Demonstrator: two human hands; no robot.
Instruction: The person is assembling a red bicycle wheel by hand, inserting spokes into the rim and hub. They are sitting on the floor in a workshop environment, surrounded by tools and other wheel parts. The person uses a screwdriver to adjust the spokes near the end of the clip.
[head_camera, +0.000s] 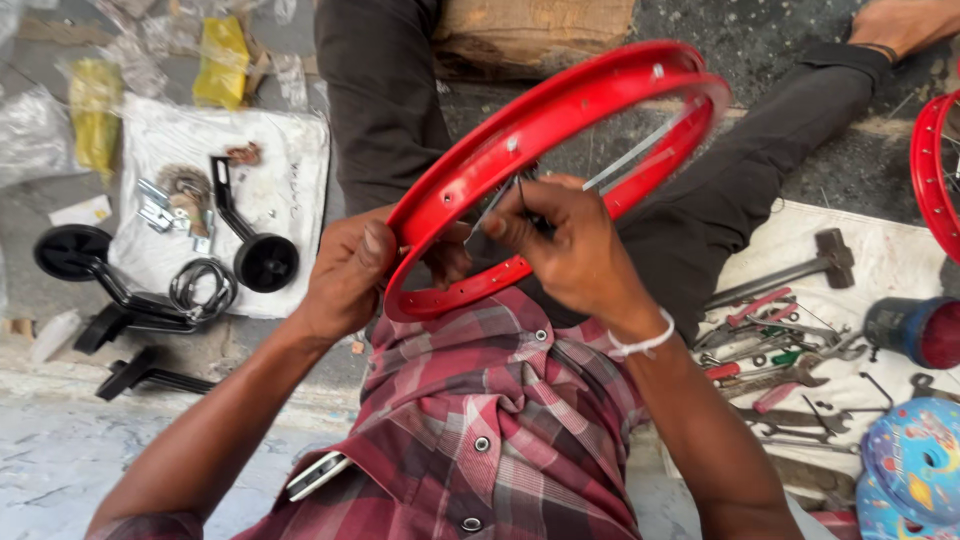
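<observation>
A red bicycle wheel rim (560, 110) is held tilted over my lap. My left hand (350, 272) grips its lower left edge, thumb on the outer face. Inside the rim, my right hand (565, 240) pinches thin metal spokes (630, 158) between its fingertips near the rim's inner wall. A white band is on my right wrist. Below both hands shows my plaid shirt (490, 420).
A white cloth (290, 180) at left carries black training wheels (265, 262), brackets and small hardware. At right lie a hammer (800, 268), pliers and wrenches (780, 370) on another cloth, a second red rim (935, 170), and a colourful helmet (915, 455).
</observation>
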